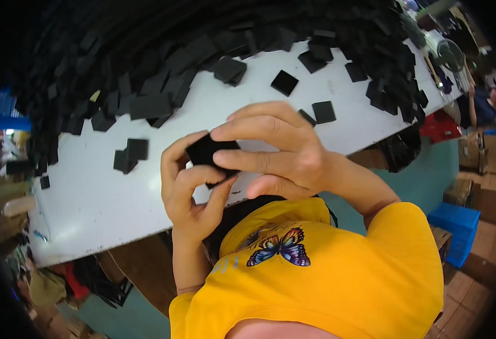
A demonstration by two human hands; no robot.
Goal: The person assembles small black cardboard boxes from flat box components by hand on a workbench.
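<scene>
A black square block (207, 151), with the look of foam, is held over the table's front edge. My left hand (188, 195) is closed around it, with fingers on its left and near side and the thumb at its lower edge. From the right, my right hand (285, 150) reaches over with fingers stretched and spread. Two of its fingertips touch the block's upper edge and face, while its thumb stays apart from the block. The fingers partly cover the block, so its full shape is hidden.
A large heap of black blocks (152, 104) covers the back of the white table (89, 217). Loose ones lie nearer, including a black square (285, 83) and a small pair (137, 149). A blue crate (454, 231) stands on the floor at right. Another person (485, 104) is far right.
</scene>
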